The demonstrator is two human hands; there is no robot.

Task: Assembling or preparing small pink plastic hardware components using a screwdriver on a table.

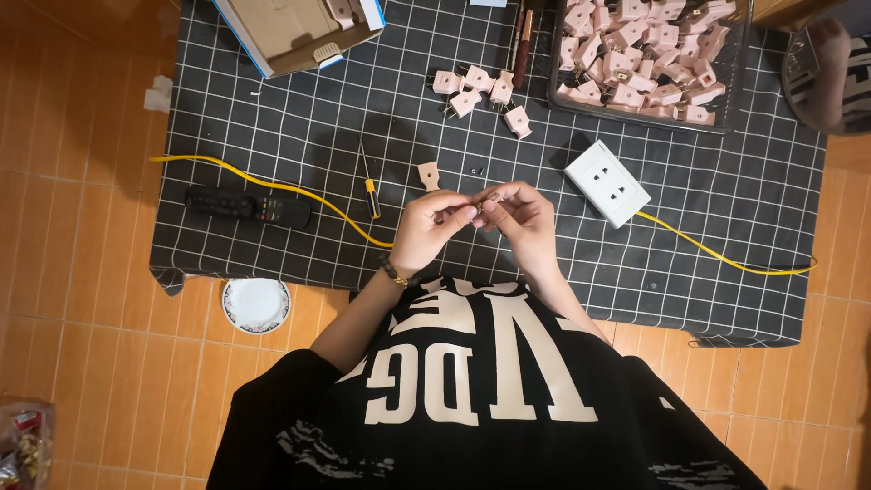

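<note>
On the tabletop, remote left of my hands, screwdriver between. Loose plugs lie ahead; tray of plugs far right, socket block right, nearer me. Box far left. Dish on floor, left.

Both hands meet, fingertips together, in front of the torso.

The left hand reaches in from the left, fingers curled and pinched inward, with a beaded band at the wrist and the bare forearm angling back to the near left. The right hand comes in from the right, knuckles up, fingers bent toward the left hand's tips. What they pinch is too small to tell.
</note>
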